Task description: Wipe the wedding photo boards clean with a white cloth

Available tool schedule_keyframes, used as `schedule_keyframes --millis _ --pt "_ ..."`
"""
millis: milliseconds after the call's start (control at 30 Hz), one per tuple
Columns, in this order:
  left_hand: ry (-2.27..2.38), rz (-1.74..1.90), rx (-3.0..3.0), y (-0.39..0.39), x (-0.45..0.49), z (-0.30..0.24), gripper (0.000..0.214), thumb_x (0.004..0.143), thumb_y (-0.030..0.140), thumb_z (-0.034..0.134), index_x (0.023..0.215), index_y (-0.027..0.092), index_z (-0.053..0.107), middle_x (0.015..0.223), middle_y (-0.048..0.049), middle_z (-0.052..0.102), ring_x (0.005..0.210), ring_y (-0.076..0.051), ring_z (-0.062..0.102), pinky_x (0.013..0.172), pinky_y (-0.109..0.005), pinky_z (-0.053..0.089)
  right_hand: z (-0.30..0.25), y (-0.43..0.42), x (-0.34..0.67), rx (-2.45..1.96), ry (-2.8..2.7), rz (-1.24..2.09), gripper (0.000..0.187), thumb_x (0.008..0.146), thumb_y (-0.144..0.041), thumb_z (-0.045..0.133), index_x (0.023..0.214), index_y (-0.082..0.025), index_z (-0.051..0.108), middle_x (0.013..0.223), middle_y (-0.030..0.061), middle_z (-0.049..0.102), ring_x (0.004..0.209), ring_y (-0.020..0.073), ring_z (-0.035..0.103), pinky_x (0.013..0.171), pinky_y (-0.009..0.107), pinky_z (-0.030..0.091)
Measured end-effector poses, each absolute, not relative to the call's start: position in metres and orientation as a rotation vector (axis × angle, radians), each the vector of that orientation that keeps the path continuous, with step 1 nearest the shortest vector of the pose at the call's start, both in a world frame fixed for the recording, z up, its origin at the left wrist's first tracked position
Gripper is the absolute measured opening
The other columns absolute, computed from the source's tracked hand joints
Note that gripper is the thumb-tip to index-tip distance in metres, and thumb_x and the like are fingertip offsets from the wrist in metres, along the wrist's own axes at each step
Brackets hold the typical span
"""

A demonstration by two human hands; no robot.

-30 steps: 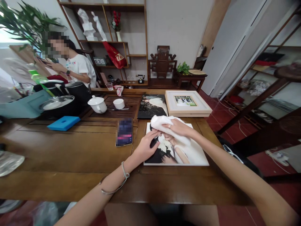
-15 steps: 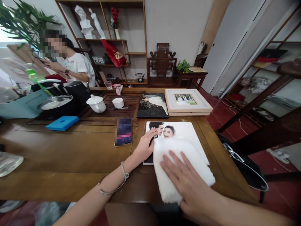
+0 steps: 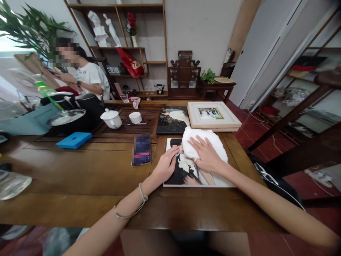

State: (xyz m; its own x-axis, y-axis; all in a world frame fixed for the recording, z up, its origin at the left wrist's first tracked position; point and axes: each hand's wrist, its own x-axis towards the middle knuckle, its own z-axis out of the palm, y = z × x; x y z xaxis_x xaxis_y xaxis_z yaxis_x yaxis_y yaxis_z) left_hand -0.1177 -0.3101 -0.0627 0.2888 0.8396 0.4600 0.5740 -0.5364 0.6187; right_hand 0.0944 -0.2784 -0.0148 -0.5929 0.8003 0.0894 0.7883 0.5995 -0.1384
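Observation:
A photo panel (image 3: pixel 186 174) printed with a couple lies flat on the wooden table near its right end. My left hand (image 3: pixel 168 163) rests on the panel's left part, fingers stretched out and pressing it down. Under my right hand (image 3: pixel 209 153) is a white cloth (image 3: pixel 218 149), spread over the upper right of the panel. That hand lies flat on the cloth with its fingers apart, pushing rather than gripping. The cloth hides much of the picture's upper half.
Behind the panel lie a dark photo panel (image 3: pixel 172 124) and a framed photo (image 3: pixel 230 119). A phone (image 3: pixel 141 151) is left of my left hand. Farther left are a blue block (image 3: pixel 74 140), a lidded white cup (image 3: pixel 111 119) and a pot (image 3: pixel 69 122). A person (image 3: pixel 92 76) sits at the far left.
My right hand has slid the cloth away from me, from the panel's near edge to its far edge, uncovering the lower picture. My left hand has stayed on the panel.

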Motion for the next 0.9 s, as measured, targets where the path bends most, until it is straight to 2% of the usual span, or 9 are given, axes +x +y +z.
schedule_keyframes --millis 200,300,433,533,700,800,900 --pt "1.301 1.114 2.193 -0.310 -0.116 -0.062 0.040 0.090 0.011 0.039 0.123 0.015 0.061 0.134 -0.0126 0.059 0.131 -0.025 0.050 0.113 -0.049 0.038 -0.022 -0.386 0.091 -1.154 -2.830 0.121 0.094 0.068 -0.027 0.058 0.151 -0.003 0.022 0.158 0.0202 0.014 0.144 0.0440 0.000 0.113 0.067 0.003" --pt "1.306 1.121 2.184 -0.310 -0.116 -0.063 0.040 0.090 0.011 0.039 0.123 0.015 0.062 0.134 -0.0124 0.060 0.131 -0.025 0.050 0.113 -0.048 0.038 -0.014 -0.416 0.100 -1.007 -2.882 0.259 0.098 0.066 -0.027 0.058 0.153 -0.008 0.017 0.160 0.0155 0.009 0.145 0.0409 -0.003 0.115 0.064 0.003" --pt "1.292 1.137 2.182 -0.310 -0.116 -0.065 0.040 0.090 0.011 0.040 0.124 0.017 0.061 0.134 -0.0107 0.060 0.131 -0.025 0.050 0.113 -0.049 0.038 -0.004 -0.387 0.109 -1.073 -2.902 0.402 0.095 0.062 -0.019 0.054 0.153 -0.017 0.024 0.159 0.0076 0.019 0.147 0.0316 0.005 0.117 0.057 0.007" --pt "1.285 1.138 2.200 -0.310 -0.117 -0.065 0.038 0.092 0.012 0.040 0.123 0.016 0.061 0.133 -0.0121 0.060 0.130 -0.025 0.051 0.112 -0.050 0.039 -0.006 -0.335 0.116 -1.236 -2.788 0.300 0.087 0.065 -0.016 0.050 0.150 -0.017 0.031 0.157 0.0066 0.026 0.147 0.0272 0.012 0.117 0.054 0.010" --pt "1.299 1.112 2.219 -0.311 -0.118 -0.064 0.038 0.092 0.013 0.039 0.124 0.015 0.060 0.134 -0.0139 0.059 0.130 -0.025 0.052 0.111 -0.050 0.040 -0.020 -0.272 0.143 -1.429 -2.578 0.067 0.074 0.075 -0.018 0.046 0.147 -0.014 0.035 0.154 0.0101 0.034 0.144 0.0278 0.022 0.116 0.052 0.019" --pt "1.302 1.126 2.215 -0.311 -0.117 -0.065 0.038 0.092 0.012 0.039 0.124 0.016 0.060 0.134 -0.0132 0.060 0.129 -0.025 0.052 0.110 -0.050 0.041 -0.025 -0.278 0.154 -1.485 -2.551 0.010 0.076 0.073 -0.016 0.045 0.148 -0.015 0.033 0.155 0.0093 0.032 0.145 0.0292 0.020 0.116 0.054 0.019" --pt "1.319 1.140 2.202 -0.311 -0.116 -0.067 0.039 0.092 0.012 0.040 0.124 0.017 0.061 0.133 -0.0118 0.061 0.129 -0.024 0.053 0.111 -0.049 0.041 -0.025 -0.320 0.152 -1.472 -2.604 0.013 0.083 0.068 -0.015 0.047 0.149 -0.016 0.031 0.157 0.0079 0.027 0.146 0.0309 0.013 0.116 0.057 0.016"
